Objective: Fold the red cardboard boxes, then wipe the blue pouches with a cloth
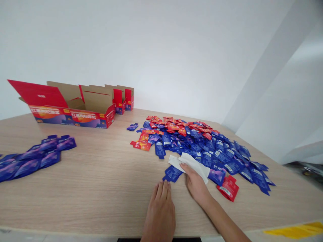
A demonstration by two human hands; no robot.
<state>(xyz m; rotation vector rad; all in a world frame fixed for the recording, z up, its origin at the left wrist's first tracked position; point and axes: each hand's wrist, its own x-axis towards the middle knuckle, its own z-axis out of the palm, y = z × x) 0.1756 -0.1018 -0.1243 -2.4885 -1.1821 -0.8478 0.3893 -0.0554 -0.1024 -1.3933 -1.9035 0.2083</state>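
Note:
My right hand (195, 185) is closed on a folded white tissue (194, 165), its thumb on top. The tissue lies over part of a blue pouch (173, 173) flat on the table. My left hand (161, 208) has its fingers stretched out together, the tips touching the near end of that pouch. Just right of the tissue are another blue pouch (217, 175) and a red pouch (228, 189). Behind my hands spreads a heap of blue pouches (194, 146) with red pouches (174, 127) mostly along its far side.
Open red and blue cartons (89, 118) stand at the back left near the wall. Overlapping blue pouches (32, 159) lie in rows at the left. One blue pouch (132, 127) sits apart from the heap. Yellow tape (297, 231) shows at the lower right.

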